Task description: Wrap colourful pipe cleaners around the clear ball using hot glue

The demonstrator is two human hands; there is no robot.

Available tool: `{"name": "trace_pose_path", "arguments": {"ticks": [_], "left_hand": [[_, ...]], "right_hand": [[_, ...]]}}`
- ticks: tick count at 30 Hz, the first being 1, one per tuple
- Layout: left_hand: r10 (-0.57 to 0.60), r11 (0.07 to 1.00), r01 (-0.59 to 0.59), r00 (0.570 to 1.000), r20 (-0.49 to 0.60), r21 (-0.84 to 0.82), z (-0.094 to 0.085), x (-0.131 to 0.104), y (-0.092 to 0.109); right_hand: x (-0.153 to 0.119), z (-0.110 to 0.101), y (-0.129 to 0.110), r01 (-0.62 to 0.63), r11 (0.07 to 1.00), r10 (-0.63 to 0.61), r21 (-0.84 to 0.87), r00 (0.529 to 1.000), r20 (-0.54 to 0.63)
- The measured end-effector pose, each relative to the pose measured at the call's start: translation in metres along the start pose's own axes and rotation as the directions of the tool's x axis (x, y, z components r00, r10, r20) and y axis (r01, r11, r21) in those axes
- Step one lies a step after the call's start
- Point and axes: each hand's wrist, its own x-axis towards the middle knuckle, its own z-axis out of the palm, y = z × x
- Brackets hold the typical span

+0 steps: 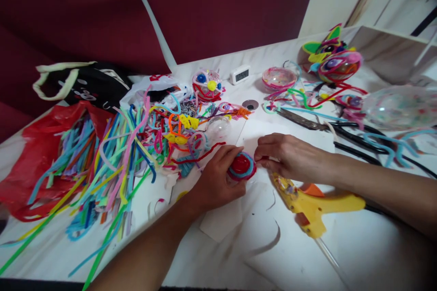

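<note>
My left hand point(220, 177) is closed around a small round piece point(241, 163) wound with red, blue and dark pink pipe cleaner. At its right edge my right hand point(288, 157) pinches with thumb and fingers; what sits between those fingertips is too small to make out. A red pipe cleaner point(213, 151) sticks out to the left behind my left hand. Below my right forearm lies a yellow glue gun point(316, 207) with a clear glue stick in its back end. White paper point(221, 223) is under the hands.
Loose pipe cleaners point(119, 163) and a red plastic bag point(30, 154) cover the left side. Scissors point(303, 120) lie beyond my right hand. A decorated ball point(207, 85), a small digital clock point(240, 74), a pink-rimmed bowl point(279, 78) and a clear plastic shape point(403, 107) stand at the back.
</note>
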Motion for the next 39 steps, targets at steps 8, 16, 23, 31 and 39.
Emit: {"name": "trace_pose_path", "arguments": {"ticks": [8,16,23,31,39], "left_hand": [[-0.023,0.999,0.024,1.000,0.018,-0.033,-0.0034,0.0039,0.0017],[-0.102,0.988,0.099,0.995,-0.016,-0.116,-0.0015,0.0000,0.0014],[-0.129,0.983,0.129,0.992,0.007,-0.134,-0.0042,0.0022,-0.0004],[-0.117,0.985,0.121,0.992,0.039,-0.124,-0.0077,0.0045,0.0018],[-0.067,0.991,0.071,0.997,0.034,-0.117,-0.0070,0.0018,0.0019]], "right_hand": [[0.0005,0.0036,0.0019,0.000,1.000,-0.001,-0.016,1.000,-0.014],[0.0026,-0.0001,0.0043,-0.001,1.000,0.001,-0.012,1.000,0.011],[0.0025,-0.0021,0.0054,0.009,0.999,-0.010,0.032,0.999,0.036],[0.0023,-0.0001,0.0053,-0.002,1.000,0.002,-0.006,1.000,0.017],[0.0031,-0.0025,0.0031,-0.019,0.999,0.020,-0.033,0.999,0.030]]}}
